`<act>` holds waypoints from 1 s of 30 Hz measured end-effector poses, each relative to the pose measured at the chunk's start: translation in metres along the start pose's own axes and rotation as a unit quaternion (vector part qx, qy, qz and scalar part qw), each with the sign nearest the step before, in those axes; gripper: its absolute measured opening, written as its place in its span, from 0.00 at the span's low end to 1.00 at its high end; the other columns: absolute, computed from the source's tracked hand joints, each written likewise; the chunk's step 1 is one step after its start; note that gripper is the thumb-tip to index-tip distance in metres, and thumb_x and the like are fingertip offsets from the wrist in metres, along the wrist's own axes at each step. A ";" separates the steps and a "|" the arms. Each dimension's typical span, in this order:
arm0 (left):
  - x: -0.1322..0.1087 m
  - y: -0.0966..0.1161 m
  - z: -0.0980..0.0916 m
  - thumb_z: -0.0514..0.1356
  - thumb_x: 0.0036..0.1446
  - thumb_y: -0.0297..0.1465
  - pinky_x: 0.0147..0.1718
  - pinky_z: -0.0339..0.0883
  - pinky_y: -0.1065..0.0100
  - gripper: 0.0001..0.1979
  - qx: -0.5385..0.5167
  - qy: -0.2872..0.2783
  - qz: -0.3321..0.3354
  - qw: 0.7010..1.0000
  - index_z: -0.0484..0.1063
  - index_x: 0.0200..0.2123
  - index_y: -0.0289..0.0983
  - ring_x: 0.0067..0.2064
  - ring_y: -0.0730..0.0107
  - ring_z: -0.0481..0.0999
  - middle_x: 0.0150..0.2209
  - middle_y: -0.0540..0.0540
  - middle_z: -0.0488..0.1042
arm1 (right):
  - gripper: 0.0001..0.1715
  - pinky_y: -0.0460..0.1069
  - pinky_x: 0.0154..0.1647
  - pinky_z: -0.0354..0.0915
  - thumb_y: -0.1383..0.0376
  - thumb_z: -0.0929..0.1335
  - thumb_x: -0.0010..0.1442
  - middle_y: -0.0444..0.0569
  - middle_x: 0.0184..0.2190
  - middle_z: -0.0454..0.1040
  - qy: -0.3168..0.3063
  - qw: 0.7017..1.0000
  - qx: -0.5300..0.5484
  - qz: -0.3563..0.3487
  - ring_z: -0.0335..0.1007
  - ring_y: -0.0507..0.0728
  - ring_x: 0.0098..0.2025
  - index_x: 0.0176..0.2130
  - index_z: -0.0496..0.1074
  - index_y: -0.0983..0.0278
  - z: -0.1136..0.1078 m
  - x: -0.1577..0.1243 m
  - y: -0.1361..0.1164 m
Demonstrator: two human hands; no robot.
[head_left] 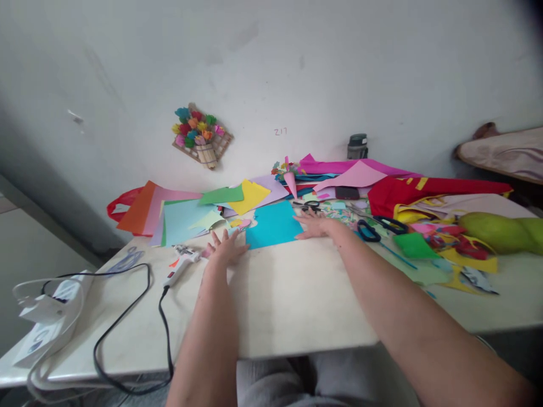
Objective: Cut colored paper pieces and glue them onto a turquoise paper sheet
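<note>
A bright blue sheet of paper (274, 225) lies flat on the table between my two hands. My left hand (224, 247) rests at its left edge with the fingers spread. At the right edge my right hand (313, 225) lies with its fingers spread, some of them touching the sheet. Black-handled scissors (313, 204) are just beyond my right fingertips. To the left of my left hand sits a white glue gun (180, 270). Small paper scraps (234, 223) lie past my left fingers.
Coloured sheets (182, 215) fan out at the back left. A white power strip (55, 316) and black cord (123, 316) take up the left side. Scissors (377, 227), scraps (441, 237) and red material (424, 192) cover the right. A dark bottle (357, 147) stands by the wall.
</note>
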State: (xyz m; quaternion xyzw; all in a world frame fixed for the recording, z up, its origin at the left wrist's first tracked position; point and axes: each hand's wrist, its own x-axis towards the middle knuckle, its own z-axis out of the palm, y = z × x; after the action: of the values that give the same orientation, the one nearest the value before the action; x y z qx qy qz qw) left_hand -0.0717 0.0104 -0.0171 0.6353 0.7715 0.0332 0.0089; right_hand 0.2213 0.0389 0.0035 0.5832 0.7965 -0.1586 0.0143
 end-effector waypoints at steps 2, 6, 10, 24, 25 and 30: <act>-0.002 0.000 -0.005 0.54 0.44 0.54 0.54 0.37 0.36 0.39 0.001 -0.006 0.001 1.000 0.48 0.60 0.53 0.63 0.41 0.27 0.65 0.50 0.42 | 0.54 0.66 0.60 0.28 0.46 0.67 0.45 0.44 0.65 0.30 0.005 1.000 0.009 0.007 0.15 0.65 0.64 0.63 0.40 0.54 -0.002 -0.002 0.002; -0.015 0.011 -0.021 0.54 0.49 0.47 0.56 0.34 0.40 0.36 0.013 0.004 0.052 0.999 0.47 0.61 0.50 0.63 0.46 0.25 0.65 0.50 0.40 | 0.54 0.66 0.60 0.28 0.45 0.67 0.46 0.44 0.65 0.29 -0.002 1.000 0.009 0.010 0.15 0.65 0.64 0.63 0.40 0.55 -0.005 -0.007 0.003; -0.031 0.039 -0.028 0.47 0.56 0.45 0.59 0.32 0.52 0.30 0.015 0.037 0.211 0.977 0.48 0.61 0.45 0.64 0.57 0.32 0.64 0.49 0.43 | 0.53 0.66 0.60 0.26 0.44 0.64 0.47 0.46 0.65 0.28 -0.006 1.000 0.003 -0.006 0.14 0.65 0.64 0.64 0.40 0.57 -0.006 -0.010 0.003; -0.038 0.066 -0.010 0.35 0.59 0.46 0.60 0.35 0.56 0.29 -0.008 -0.056 0.284 0.957 0.44 0.62 0.46 0.65 0.64 0.36 0.64 0.54 0.39 | 0.36 0.59 0.59 0.40 0.49 0.66 0.49 0.46 0.61 0.54 0.168 0.984 0.008 -0.052 0.40 0.65 0.63 0.55 0.64 0.56 -0.005 0.001 -0.001; -0.037 0.066 -0.010 0.36 0.59 0.45 0.60 0.35 0.56 0.28 -0.012 -0.053 0.281 0.958 0.45 0.62 0.47 0.65 0.64 0.36 0.64 0.55 0.40 | 0.29 0.56 0.58 0.45 0.52 0.67 0.50 0.46 0.57 0.62 0.180 0.980 0.006 -0.080 0.50 0.63 0.60 0.51 0.69 0.56 -0.008 0.000 -0.002; -0.035 0.066 -0.009 0.37 0.60 0.43 0.60 0.37 0.57 0.27 -0.024 -0.042 0.266 0.963 0.46 0.62 0.46 0.64 0.65 0.38 0.64 0.55 0.42 | 0.11 0.51 0.48 0.53 0.59 0.68 0.50 0.43 0.36 0.77 0.173 0.969 -0.047 -0.171 0.68 0.57 0.43 0.35 0.77 0.56 -0.019 -0.008 -0.013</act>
State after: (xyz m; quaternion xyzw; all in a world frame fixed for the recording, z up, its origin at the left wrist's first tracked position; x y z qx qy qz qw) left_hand -0.0003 -0.0121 -0.0045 0.8183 0.5722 0.0261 0.0472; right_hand 0.2142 0.0334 0.0266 0.4554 0.8814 -0.0177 -0.1241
